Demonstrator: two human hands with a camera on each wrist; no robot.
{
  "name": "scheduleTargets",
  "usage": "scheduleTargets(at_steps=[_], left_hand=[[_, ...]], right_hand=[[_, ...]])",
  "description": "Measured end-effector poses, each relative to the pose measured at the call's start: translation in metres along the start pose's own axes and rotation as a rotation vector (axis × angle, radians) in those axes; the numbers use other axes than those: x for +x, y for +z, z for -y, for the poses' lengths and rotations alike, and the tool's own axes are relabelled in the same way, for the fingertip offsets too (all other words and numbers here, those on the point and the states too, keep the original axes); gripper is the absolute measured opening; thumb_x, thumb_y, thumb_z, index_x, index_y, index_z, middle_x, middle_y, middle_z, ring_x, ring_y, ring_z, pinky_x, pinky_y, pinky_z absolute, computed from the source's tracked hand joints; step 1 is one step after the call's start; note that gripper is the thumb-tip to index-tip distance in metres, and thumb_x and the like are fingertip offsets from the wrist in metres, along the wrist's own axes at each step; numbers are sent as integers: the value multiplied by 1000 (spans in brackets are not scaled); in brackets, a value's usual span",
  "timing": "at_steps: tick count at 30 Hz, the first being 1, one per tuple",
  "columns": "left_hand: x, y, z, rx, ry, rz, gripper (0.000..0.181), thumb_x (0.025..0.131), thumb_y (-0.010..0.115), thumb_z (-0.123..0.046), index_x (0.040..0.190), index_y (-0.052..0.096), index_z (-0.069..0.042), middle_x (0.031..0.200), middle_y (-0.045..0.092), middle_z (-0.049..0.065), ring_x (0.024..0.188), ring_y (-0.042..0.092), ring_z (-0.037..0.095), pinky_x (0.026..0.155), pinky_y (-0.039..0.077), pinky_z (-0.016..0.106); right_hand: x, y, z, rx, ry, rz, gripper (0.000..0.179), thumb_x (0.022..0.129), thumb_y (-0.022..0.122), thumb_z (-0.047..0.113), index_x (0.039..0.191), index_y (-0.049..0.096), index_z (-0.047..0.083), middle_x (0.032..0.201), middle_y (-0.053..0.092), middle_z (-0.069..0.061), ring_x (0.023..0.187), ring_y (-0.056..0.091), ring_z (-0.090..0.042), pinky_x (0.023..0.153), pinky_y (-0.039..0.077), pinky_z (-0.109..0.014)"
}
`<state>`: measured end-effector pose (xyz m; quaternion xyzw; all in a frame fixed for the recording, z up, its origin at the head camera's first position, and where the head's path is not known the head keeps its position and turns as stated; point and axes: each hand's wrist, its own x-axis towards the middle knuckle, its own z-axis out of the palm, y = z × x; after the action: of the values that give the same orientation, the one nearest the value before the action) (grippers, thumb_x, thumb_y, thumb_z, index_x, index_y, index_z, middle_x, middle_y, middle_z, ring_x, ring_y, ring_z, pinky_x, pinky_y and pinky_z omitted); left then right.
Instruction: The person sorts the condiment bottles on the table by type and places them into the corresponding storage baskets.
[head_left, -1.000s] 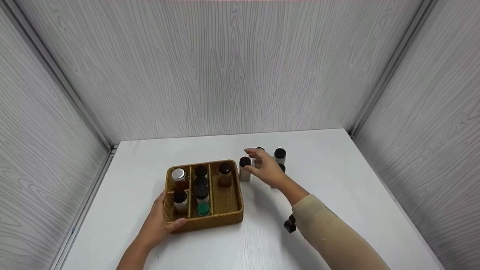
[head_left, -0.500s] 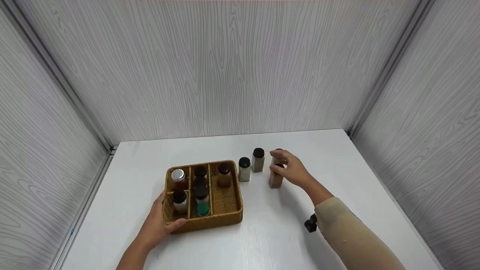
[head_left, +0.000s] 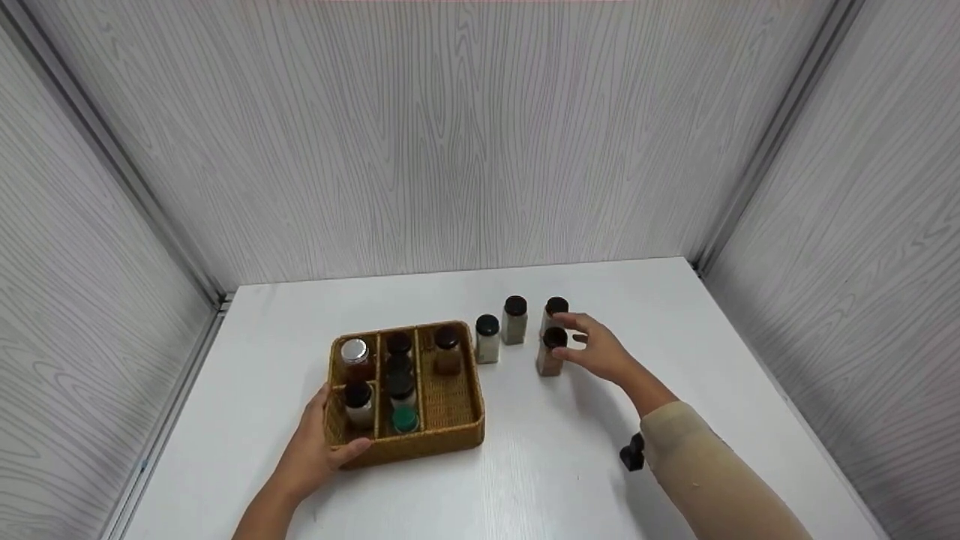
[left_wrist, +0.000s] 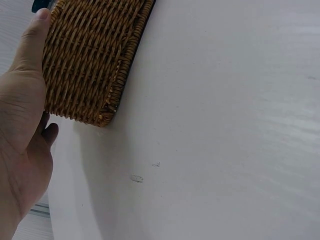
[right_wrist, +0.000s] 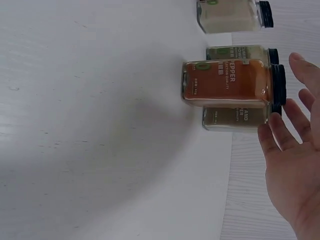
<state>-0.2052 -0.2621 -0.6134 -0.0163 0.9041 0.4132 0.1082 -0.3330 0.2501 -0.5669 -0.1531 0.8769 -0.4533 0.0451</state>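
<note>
At the front left corner of a wicker basket (head_left: 450,411), my left hand (head_left: 319,446) grips the wall, thumb on the front face and fingers along the left side. The left wrist view shows the same thumb (left_wrist: 36,37) over the woven wall. My right hand (head_left: 600,352) reaches around the black cap of a reddish pepper jar (head_left: 550,364), fingers spread and thumb near the cap. In the right wrist view the fingertips lie close to that cap, and the pepper jar (right_wrist: 225,85) stands upright with two more jars behind it.
Beside the basket stand a pale jar (head_left: 487,348) and a grey-brown jar (head_left: 514,328), with another black-capped jar (head_left: 551,321) behind the pepper. Inside the basket are a silver-lidded jar (head_left: 355,351), a green-capped jar (head_left: 405,420) and several dark-capped ones. A small black object (head_left: 632,454) shows by the sleeve.
My right hand has moved right, from over the jars beside the basket to the pepper jar, then drawn slightly back with fingers spread. The left hand stays on the basket.
</note>
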Motion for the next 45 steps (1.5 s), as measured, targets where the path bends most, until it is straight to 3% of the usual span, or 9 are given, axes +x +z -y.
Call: scheduleTargets(at_steps=[17, 27, 45], left_hand=[[0, 0, -1, 17, -21, 2, 147, 81, 83, -75, 174, -9, -9, 181, 4, 30, 167, 11, 54, 134, 19, 69], [-1, 1, -1, 6, -22, 3, 145, 81, 84, -72, 175, -8, -10, 181, 3, 29, 167, 10, 53, 134, 18, 69], [0, 1, 0, 0, -13, 3, 146, 81, 84, -74, 175, -9, -10, 182, 2, 28, 167, 10, 53, 134, 17, 68]], right_hand=[[5, 14, -5, 79, 72, 37, 72, 98, 79, 5, 163, 47, 5, 167, 45, -26, 155, 46, -49, 126, 45, -57], [8, 23, -7, 47, 110, -26, 55, 102, 73, 3, 154, 56, 8, 165, 46, -32, 148, 54, -52, 118, 54, -57], [8, 23, -3, -41, 97, -57, 50, 100, 77, 8, 148, 61, 8, 155, 59, -27, 144, 59, -48, 116, 54, -59]])
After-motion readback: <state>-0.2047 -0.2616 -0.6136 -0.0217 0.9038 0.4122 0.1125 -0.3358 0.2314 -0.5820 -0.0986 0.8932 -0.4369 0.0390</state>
